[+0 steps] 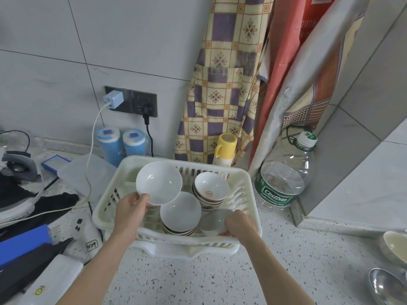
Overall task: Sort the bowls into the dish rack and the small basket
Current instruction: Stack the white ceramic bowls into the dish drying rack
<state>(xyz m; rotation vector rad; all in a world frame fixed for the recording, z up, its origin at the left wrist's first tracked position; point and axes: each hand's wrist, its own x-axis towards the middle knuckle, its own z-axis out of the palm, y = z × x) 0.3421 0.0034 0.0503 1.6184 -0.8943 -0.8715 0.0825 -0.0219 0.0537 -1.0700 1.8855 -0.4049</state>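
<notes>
Head view, both hands reaching into the dish rack (105,209) at centre frame. The left hand (132,209) pinches the near rim of a plain white bowl (159,182), thumb on the inside, holding it tilted with its opening toward the camera above the rack's left half. The right hand (239,224) curls round the rim of a second white bowl (212,221) in the rack's lower right corner, fingers over the edge. Between the two hands sits a stack of white bowls (180,213) with dark outer bands; behind it, toward the upper right of the rack, a second stack of bowls (211,190) shows a red mark in the bottom of the uppermost one. The rack is white slatted plastic, standing on a drip tray (189,252) on the speckled tabletop (220,282). Just right of the rack lies a clear water bottle (286,172) with a green label. Behind the rack stands a yellow-capped flask (225,146) against a hanging checked apron (222,84). At upper left of the rack, two blue canisters (121,143) stand below a wall socket (131,101) with a charger plugged in. At lower right of the frame, metal bowls (387,285) are partly cut off
</notes>
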